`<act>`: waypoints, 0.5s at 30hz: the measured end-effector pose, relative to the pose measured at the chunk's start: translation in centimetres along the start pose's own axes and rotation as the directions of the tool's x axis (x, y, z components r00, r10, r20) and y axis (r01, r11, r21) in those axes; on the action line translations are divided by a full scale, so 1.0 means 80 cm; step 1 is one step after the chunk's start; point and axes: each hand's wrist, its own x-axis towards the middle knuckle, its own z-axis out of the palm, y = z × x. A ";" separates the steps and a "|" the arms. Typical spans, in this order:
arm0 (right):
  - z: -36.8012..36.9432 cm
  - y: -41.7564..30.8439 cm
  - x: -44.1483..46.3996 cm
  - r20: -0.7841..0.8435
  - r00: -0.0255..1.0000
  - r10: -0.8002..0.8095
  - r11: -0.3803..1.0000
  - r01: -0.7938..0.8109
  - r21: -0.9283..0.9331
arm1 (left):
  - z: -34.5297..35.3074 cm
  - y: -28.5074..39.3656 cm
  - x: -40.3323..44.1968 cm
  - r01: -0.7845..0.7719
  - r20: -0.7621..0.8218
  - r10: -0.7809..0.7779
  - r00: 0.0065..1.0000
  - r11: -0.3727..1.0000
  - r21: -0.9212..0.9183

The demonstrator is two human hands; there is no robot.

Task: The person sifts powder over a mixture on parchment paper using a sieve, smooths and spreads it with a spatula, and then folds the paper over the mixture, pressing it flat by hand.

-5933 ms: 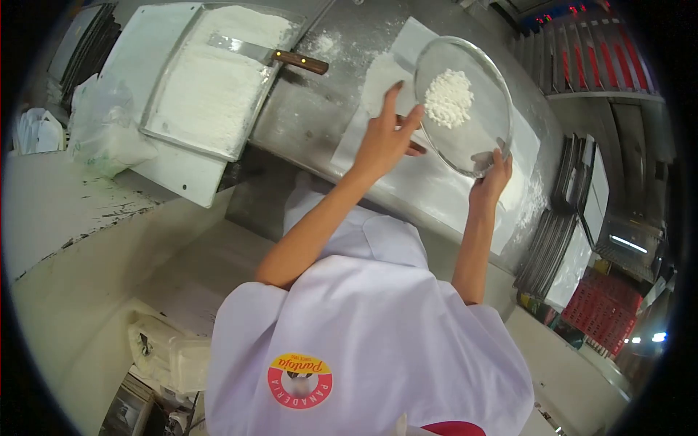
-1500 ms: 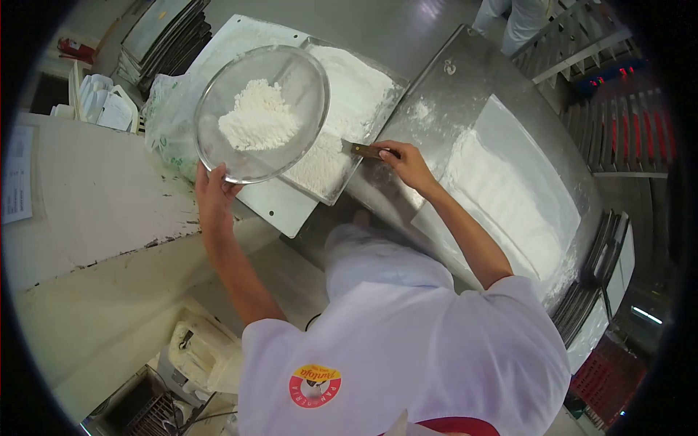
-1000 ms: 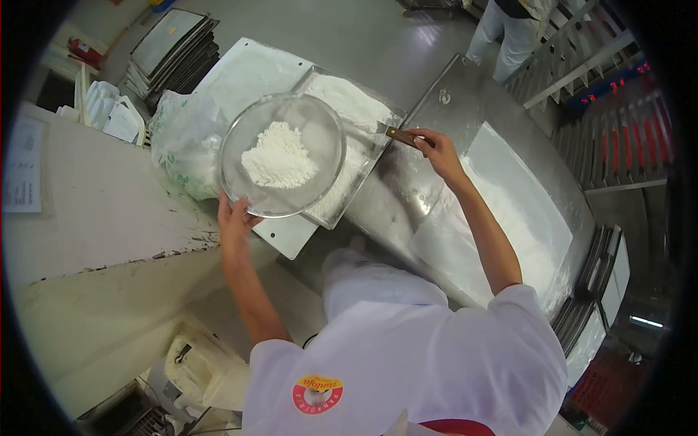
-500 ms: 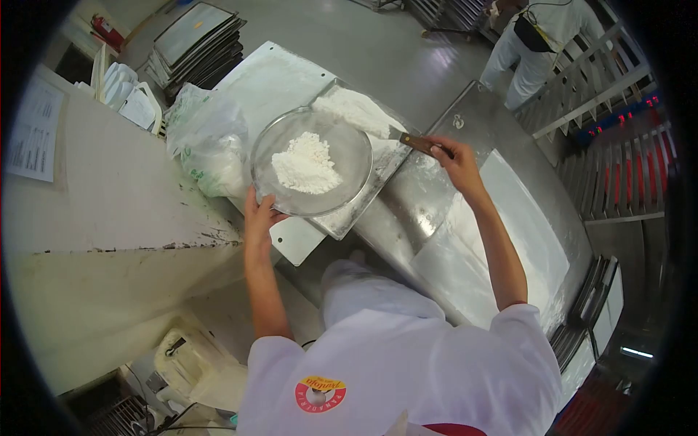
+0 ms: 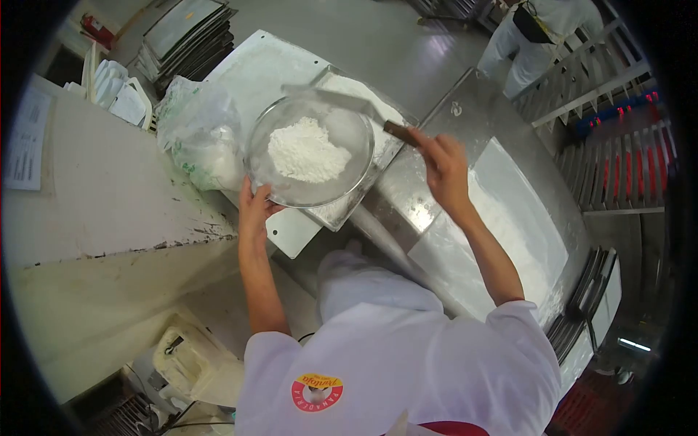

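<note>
1. While the left hand (image 5: 254,207) pinches its near rim, a round, metal-rimmed mesh sieve (image 5: 356,134) hangs over one side of a shallow rectangular metal tray (image 5: 361,195); whether the two touch cannot be told.
2. Inside the sieve sits a loose, uneven heap of white powder (image 5: 309,151), with bare mesh all around it.
3. More white powder covers the visible floor of the tray, which lies on a flat white board (image 5: 265,69) with small holes at its corners.
4. Closed around its handle, the right hand (image 5: 445,168) holds a long-bladed metal spatula or knife with a brown wooden handle (image 5: 400,133). Its blade reaches over the sieve's far edge, too blurred to show whether it carries powder.
5. A crumpled clear plastic bag with green print (image 5: 200,131) stands just left of the sieve, partly covering the board.
6. To the right, a grey metal table (image 5: 465,102) bears a white sheet (image 5: 498,163) spread with powder; the right forearm crosses in front of it. Beyond stands another person in white trousers (image 5: 520,43).
7. Half a second earlier, the blade was in the tray's powder, to the right of the sieve. In the earliest view, the right hand held the sieve over the sheet, with a smaller heap inside, and the brown-handled tool lay across the tray.
</note>
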 end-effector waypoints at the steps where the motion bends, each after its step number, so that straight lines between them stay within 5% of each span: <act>1: 0.000 0.008 0.004 -0.055 0.996 0.069 0.996 -0.066 0.052 | -0.001 0.000 -0.001 0.003 0.005 -0.004 1.000 1.000 0.003; 3: 0.002 0.030 0.007 -0.079 0.967 0.244 0.967 -0.236 0.098 | -0.003 0.003 -0.005 0.011 -0.030 -0.011 0.999 1.000 -0.019; 7: 0.058 0.098 -0.018 -0.154 0.943 0.297 0.938 -0.258 0.230 | -0.013 0.009 -0.004 0.011 -0.056 -0.010 0.998 1.000 0.006; 15: 0.115 0.044 -0.079 0.113 0.911 0.396 0.858 -0.411 0.308 | -0.038 0.047 0.004 -0.035 -0.080 0.035 0.996 0.999 0.001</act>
